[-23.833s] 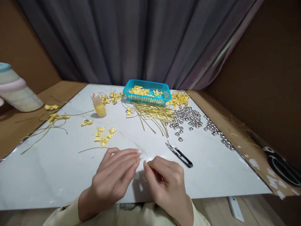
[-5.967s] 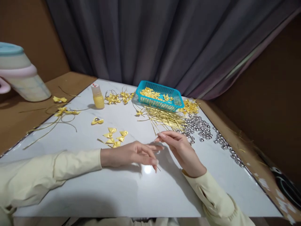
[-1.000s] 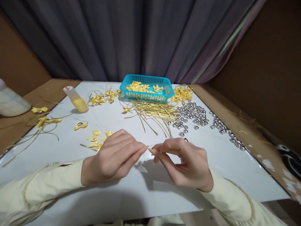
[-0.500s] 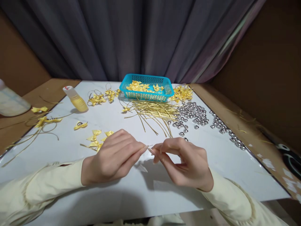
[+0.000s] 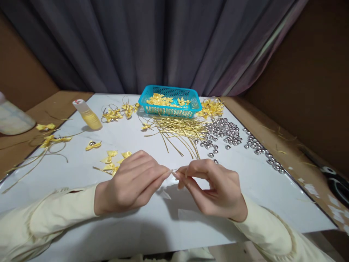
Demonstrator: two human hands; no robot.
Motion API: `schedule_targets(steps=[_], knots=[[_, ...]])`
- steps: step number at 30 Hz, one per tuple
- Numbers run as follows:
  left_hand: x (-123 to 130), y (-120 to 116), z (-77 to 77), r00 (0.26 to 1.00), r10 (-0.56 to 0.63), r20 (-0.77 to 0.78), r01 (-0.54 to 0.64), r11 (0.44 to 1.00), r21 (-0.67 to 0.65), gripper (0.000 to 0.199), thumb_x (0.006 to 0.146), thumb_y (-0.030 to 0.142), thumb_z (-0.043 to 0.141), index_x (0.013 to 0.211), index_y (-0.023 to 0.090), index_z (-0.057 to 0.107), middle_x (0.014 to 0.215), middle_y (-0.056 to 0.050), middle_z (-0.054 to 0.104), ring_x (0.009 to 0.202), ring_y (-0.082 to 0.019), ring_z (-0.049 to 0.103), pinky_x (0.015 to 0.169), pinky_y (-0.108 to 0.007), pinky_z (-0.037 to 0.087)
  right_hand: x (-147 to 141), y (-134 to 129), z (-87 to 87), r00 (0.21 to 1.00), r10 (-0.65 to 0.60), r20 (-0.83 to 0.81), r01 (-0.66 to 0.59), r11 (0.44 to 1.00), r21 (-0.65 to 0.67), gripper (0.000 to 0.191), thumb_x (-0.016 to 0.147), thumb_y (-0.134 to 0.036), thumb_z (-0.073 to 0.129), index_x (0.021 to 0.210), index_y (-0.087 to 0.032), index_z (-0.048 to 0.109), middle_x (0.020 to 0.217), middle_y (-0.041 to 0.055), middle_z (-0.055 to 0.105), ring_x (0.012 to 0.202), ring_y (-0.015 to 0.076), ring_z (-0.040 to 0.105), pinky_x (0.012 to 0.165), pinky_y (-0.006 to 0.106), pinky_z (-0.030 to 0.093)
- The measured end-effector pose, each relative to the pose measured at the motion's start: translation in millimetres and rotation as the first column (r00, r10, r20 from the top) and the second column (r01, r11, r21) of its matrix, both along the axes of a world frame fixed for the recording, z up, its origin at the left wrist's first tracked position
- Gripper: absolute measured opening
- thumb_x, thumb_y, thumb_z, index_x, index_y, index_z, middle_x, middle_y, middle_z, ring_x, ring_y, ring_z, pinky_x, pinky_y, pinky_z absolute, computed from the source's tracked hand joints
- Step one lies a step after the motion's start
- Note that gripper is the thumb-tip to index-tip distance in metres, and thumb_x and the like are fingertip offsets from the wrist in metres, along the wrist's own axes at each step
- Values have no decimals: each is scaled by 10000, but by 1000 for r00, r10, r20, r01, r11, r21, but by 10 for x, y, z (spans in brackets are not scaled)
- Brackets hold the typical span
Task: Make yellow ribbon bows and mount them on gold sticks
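Over the white table sheet (image 5: 207, 229), my left hand (image 5: 133, 180) and my right hand (image 5: 212, 185) meet fingertip to fingertip. Both are closed in a pinch on something thin and tiny, too small to name. Just beyond my left hand lie several yellow ribbon bows (image 5: 109, 157). Gold wire strands (image 5: 180, 127) are heaped past my fingertips. To the right of the wires spreads a pile of small silver bells or beads (image 5: 225, 131). A single bow with a silver piece (image 5: 93, 145) rests to the left.
A turquoise basket (image 5: 170, 112) holding yellow bows stands at the back. Wired bows (image 5: 211, 108) lie right of it. At the left are a capped bottle (image 5: 88, 114) and a larger pale bottle (image 5: 15, 116). Black-handled scissors (image 5: 336, 185) lie at the right edge.
My fingertips have drawn very slightly closer together. The rest looks the same.
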State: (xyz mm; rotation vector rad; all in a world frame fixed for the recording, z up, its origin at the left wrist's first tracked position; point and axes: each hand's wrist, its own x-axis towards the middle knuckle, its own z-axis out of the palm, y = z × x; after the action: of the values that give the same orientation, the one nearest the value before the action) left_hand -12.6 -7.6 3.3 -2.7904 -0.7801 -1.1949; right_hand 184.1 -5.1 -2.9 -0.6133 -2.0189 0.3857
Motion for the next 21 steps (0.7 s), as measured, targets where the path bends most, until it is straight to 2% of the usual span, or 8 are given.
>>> schedule_targets(steps=[21], knots=[[-29,8,31,996,33,-80,-30,999,34,124,909,105,428,892,143,545,624,-28,635,569,-134,542,569,-278,405,-9,17,-8,999,-4,-31,6,998,70,255,741,22,537,872,-186,470,603,-37,597,506,103,625,444,176,477]])
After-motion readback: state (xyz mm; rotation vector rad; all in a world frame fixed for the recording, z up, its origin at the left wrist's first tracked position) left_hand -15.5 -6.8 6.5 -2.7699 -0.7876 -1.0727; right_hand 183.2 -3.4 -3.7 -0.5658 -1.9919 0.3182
